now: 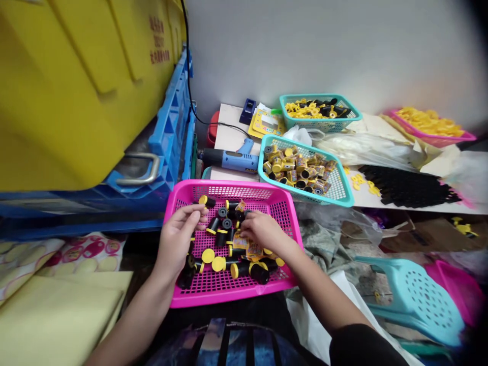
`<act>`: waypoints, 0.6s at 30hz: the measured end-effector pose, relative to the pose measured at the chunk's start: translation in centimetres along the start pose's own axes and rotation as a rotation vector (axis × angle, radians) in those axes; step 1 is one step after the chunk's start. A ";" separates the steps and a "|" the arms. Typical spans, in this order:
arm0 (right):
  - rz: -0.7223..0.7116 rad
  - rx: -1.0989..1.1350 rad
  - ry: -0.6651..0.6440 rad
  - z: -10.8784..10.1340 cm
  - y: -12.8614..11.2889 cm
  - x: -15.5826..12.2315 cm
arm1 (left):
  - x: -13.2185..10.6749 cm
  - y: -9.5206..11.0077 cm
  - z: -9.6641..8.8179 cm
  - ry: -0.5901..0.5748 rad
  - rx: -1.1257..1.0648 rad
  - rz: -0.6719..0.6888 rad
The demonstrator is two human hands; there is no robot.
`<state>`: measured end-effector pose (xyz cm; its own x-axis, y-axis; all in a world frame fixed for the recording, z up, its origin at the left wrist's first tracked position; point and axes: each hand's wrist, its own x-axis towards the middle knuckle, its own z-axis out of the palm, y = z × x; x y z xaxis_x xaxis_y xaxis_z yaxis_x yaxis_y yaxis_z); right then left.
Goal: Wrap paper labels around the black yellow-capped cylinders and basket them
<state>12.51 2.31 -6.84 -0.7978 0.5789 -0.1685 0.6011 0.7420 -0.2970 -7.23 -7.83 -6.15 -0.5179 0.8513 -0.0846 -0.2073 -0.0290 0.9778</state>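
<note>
**Black tubes with yellow caps, loose in pink basket**

Black tubes (229,239): scattered across floor of pink basket (282,203), lower centre of frame; long axes at mixed angles, most lying flat, a few standing on end toward the basket's far side. Yellow caps (208,255) mixed among them. Printed yellow labels (249,246) near centre of the pile.

Left hand (176,241): over left part of basket, palm down, fingers curled, thumb and forefinger pinched near one capped tube at upper left; whether actually gripped, cannot tell. Tubes just right of and below this hand.

Right hand (265,231): over centre of basket, fingers bent down onto pile, touching tubes and labels; hold not visible. Nearer the bulk of the pile than the left.

Also listed: teal basket (341,190) of labelled pieces, right of centre; second teal basket (353,114) behind it; blue glue gun (232,160) at centre; yellow crate (76,76), upper left; teal stool (423,300), lower right.
</note>
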 end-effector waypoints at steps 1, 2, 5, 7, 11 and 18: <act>-0.010 0.069 0.015 -0.2 0.1 0.0 | 0.0 0.0 0.2 -0.027 0.051 -0.001; -0.031 0.130 0.028 -0.5 0.2 0.1 | -0.1 0.0 0.4 -0.072 0.112 -0.010; -0.120 0.226 0.045 -1.9 -0.3 0.4 | -0.5 -0.3 1.1 -0.245 0.259 -0.059; -0.161 0.241 0.027 -3.0 -1.0 0.6 | -0.7 -0.7 1.5 -0.300 0.299 -0.077; -0.187 0.230 0.012 -4.7 -2.2 1.2 | -0.6 -0.9 1.5 -0.271 0.287 -0.073; -0.141 0.929 0.177 -2.7 -3.8 3.0 | 0.2 -0.1 1.0 -0.090 -0.072 -0.132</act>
<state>7.98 2.18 -3.65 -0.7958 0.6037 0.0479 0.1615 0.2879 -0.9440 -6.52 -7.15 -6.09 -0.4063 0.8936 -0.1908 -0.3290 0.0517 0.9429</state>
